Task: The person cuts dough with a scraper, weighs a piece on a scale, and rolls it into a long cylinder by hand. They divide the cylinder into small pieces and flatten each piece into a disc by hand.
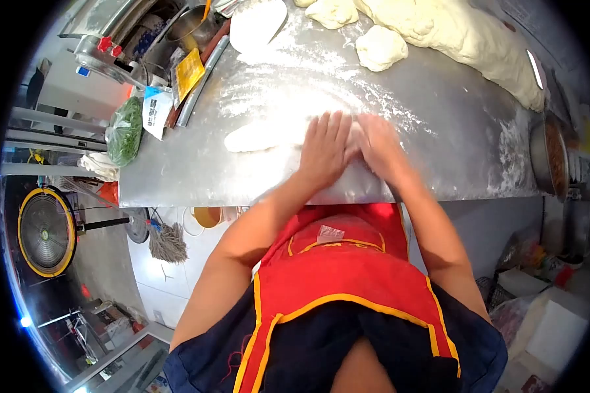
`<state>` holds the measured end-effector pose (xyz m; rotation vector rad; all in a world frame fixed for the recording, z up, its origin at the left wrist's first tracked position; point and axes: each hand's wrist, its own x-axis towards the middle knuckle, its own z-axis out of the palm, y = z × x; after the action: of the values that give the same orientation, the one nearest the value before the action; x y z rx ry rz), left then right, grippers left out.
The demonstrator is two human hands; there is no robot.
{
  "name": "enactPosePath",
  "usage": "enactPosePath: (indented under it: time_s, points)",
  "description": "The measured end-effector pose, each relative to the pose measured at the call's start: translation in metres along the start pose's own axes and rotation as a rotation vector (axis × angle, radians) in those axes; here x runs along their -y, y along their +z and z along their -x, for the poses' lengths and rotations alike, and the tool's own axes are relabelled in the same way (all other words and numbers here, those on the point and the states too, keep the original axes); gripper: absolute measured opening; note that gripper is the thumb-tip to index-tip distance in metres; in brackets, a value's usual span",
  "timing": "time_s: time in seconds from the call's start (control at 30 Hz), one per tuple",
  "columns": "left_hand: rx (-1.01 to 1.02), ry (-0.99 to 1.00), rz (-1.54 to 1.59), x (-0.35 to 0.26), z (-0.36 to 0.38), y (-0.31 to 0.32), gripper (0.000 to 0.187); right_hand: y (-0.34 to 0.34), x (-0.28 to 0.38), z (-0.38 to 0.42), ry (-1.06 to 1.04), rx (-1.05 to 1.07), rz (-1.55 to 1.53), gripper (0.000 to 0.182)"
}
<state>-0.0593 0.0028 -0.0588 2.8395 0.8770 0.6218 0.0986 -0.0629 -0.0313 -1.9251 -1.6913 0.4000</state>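
A pale, elongated piece of dough (259, 139) lies on the floured metal table (223, 173), its left end showing past my hands. My left hand (326, 145) rests flat on its right part, fingers stretched forward. Beside it, my right hand (379, 145) is at the dough's right end, slightly blurred, its fingers extended and close to the left hand. How much dough lies under the palms is hidden. Beyond the hands sits a small round lump of dough (381, 48).
A long mass of dough (459, 39) stretches across the back right. Rods, a yellow packet (190, 72) and a bag of greens (125, 134) are at the left. A metal bowl (549, 157) stands at the right edge; a fan (46, 232) is lower left.
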Motion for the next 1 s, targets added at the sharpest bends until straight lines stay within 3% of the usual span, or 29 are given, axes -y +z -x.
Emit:
enactPosePath:
  time_s: [0.1,0.23,0.3,0.43,0.57,0.63,0.67,0.77,0.97,1.0]
  points:
    - [0.069,0.137,-0.007,-0.004,0.047,-0.021,0.075,-0.003,-0.005,0.039,-0.202,-0.076,0.178,0.054]
    - [0.074,0.142,-0.013,0.004,0.042,-0.022,0.078,-0.005,-0.02,0.042,-0.176,-0.048,0.103,0.069]
    - [0.032,0.102,-0.025,0.021,0.001,-0.008,0.082,-0.003,-0.031,0.021,-0.128,-0.042,0.039,0.073]
    - [0.16,0.081,-0.002,0.036,-0.05,-0.011,0.091,-0.009,-0.029,-0.014,0.069,-0.011,0.065,0.073]
    - [0.166,0.118,0.152,0.026,-0.06,-0.006,0.091,-0.018,-0.025,-0.027,0.115,0.096,0.051,0.057]
    - [0.173,0.117,0.206,0.015,-0.067,-0.002,0.087,-0.022,-0.023,-0.027,0.165,0.076,-0.082,0.051]
    - [0.158,0.037,0.19,0.009,-0.07,0.001,0.066,-0.024,-0.024,-0.026,0.194,0.065,-0.147,0.048]
    - [0.235,-0.02,0.23,0.004,-0.075,-0.002,0.05,-0.023,-0.041,-0.023,0.212,0.085,-0.459,0.056]
    - [0.164,-0.022,0.363,0.002,-0.071,-0.006,0.046,-0.036,-0.023,-0.016,0.453,0.129,-1.117,0.043]
    - [0.194,-0.036,0.336,0.001,-0.071,-0.007,0.047,-0.036,-0.022,-0.017,0.449,0.104,-1.024,0.041]
